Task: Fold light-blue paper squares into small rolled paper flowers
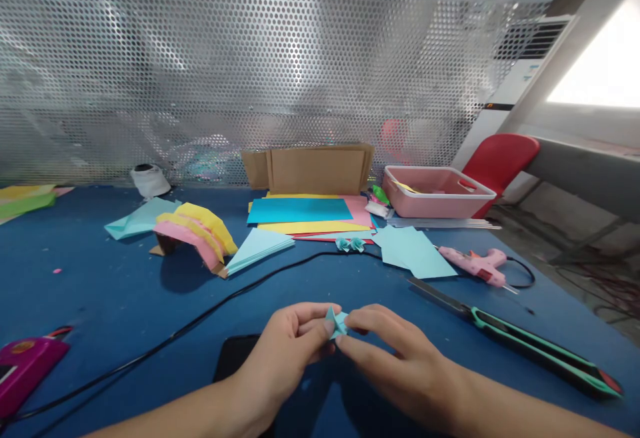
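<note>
Between my two hands, low in the middle of the head view, is a small folded light-blue paper piece [339,325] with pointed flaps. My left hand [295,338] pinches its left side between thumb and fingers. The thumb and fingertips of my right hand [395,351] close on its right edge. Beneath my left wrist lies a dark phone-like slab [235,355], partly covered. Farther off, two small light-blue paper flowers [350,245] sit beside a black cable.
A utility knife [525,345] with its blade out lies to the right, near a pink glue gun [475,265] and light-blue sheets [417,251]. Behind are a pink basket [440,205] and cardboard [317,171]. A pink-yellow paper arch [195,231] stands left; a black cable [200,318] crosses the table.
</note>
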### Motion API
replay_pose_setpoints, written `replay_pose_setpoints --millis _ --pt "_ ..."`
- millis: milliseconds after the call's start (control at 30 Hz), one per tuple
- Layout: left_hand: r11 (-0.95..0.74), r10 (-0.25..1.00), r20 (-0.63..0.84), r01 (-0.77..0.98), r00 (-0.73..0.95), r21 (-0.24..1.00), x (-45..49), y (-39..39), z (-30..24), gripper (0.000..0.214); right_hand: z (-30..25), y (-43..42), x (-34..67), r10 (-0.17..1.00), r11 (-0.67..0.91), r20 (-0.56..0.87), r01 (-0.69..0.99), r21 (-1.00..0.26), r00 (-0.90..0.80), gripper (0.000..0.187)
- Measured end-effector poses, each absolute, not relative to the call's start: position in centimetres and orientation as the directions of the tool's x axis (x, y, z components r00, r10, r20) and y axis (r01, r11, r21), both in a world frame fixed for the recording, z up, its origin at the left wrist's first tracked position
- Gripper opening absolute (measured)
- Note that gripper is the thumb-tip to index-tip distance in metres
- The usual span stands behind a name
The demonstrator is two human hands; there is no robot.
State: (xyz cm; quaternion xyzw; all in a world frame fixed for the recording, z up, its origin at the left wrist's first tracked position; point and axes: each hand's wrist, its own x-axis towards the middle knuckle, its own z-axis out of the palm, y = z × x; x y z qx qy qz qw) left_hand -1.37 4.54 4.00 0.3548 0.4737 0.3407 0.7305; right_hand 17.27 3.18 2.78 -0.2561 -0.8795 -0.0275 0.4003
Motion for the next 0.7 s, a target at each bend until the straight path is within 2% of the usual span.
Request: replay_pose_setpoints --millis 167,300,367,500,700 --pt "0.526 0.829 -0.46 -0.166 0.318 0.834 -1.3 4.3 4.2 0.06 2.6 3.2 17.0 0.473 0.849 0.691 0.492 -0.192 -0.547 0.024" --pt "0.564 0.8 -0.467 -0.209 0.376 0.799 -1.4 3.9 4.3 0.053 2.3 3.3 17.0 0.622 0.761 0.635 0.544 -0.352 -0.459 0.024" --pt "0.571 0.794 -0.455 -0.238 0.402 0.785 -1.4 3.7 4.2 0.053 2.1 3.4 17.1 0.643 0.745 0.628 0.546 -0.382 -0.438 0.023" --pt "0.53 0.804 -0.376 -0.268 0.46 0.805 -1.6 3.4 4.0 0.055 2.2 3.7 17.3 0.546 0.808 0.703 0.508 -0.298 -0.456 0.021" --pt "0.405 0.799 -0.185 -0.285 0.572 0.869 -1.8 2.9 3.5 0.049 3.0 3.8 17.3 0.647 0.753 0.699 0.401 -0.521 -0.306 0.017"
